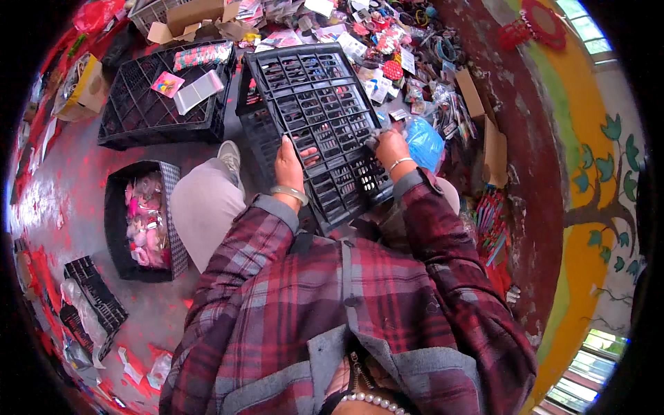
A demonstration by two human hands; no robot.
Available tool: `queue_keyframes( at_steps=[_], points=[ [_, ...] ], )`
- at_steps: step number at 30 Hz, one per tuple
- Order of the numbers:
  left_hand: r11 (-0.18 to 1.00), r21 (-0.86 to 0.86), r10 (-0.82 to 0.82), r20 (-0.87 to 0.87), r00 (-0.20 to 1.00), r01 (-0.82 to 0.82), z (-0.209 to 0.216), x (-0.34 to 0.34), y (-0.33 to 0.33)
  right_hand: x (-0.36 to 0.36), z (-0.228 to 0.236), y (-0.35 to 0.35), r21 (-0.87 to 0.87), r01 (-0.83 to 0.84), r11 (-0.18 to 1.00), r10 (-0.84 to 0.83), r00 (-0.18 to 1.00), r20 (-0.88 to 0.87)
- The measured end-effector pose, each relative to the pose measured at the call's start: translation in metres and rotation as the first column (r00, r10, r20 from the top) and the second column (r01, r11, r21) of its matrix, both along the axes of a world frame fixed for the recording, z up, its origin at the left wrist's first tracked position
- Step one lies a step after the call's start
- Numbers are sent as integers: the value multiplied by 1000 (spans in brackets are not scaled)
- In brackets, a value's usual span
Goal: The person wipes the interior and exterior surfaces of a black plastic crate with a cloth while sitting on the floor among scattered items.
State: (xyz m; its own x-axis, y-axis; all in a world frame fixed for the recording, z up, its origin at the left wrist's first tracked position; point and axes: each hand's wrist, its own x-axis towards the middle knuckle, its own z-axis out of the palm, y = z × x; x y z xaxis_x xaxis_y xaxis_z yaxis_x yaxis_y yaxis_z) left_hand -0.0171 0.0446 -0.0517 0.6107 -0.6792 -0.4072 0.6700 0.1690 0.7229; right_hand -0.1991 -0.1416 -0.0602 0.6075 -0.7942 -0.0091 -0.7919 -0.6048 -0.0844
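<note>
A black slatted plastic crate [319, 104] is held tilted in front of my body, its slotted face toward me. My left hand [289, 166] grips its left edge, thumb on the near side and fingertips showing through the slots. At the opposite edge, my right hand [391, 150] is closed on the crate's rim, with a bit of clear plastic by its fingers. Right beside that hand is a blue item in clear wrapping [424, 142]. Another black crate [259, 142] is partly hidden behind the held one.
An upturned black crate [124, 104] at left bears small packets. Nearer stands a checked box [169, 207] of pink packaged items. A broken black crate piece [104, 301] lies lower left. Heaped small goods [408, 62] and a cardboard box [494, 152] line the wall at right.
</note>
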Motion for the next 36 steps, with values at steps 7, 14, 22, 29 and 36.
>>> queue_keyframes(
  at_steps=[7,14,22,29,36],
  points=[
    [999,48,-23,12,1000,22,-1,1,-1,-31,25,30,236,42,971,-14,993,-120],
    [998,43,-36,29,999,34,0,0,-3,-38,51,0,374,141,917,-322,816,481],
    [998,53,-33,21,999,32,3,1,-1,41,56,-53,185,189,964,-263,753,603],
    [995,99,-24,-7,1000,25,13,-2,-4,60,-25,-127,267,-14,964,-139,827,545],
    [994,108,-19,-20,1000,21,13,-2,-3,76,32,-55,186,298,936,-340,901,269]
  ],
)
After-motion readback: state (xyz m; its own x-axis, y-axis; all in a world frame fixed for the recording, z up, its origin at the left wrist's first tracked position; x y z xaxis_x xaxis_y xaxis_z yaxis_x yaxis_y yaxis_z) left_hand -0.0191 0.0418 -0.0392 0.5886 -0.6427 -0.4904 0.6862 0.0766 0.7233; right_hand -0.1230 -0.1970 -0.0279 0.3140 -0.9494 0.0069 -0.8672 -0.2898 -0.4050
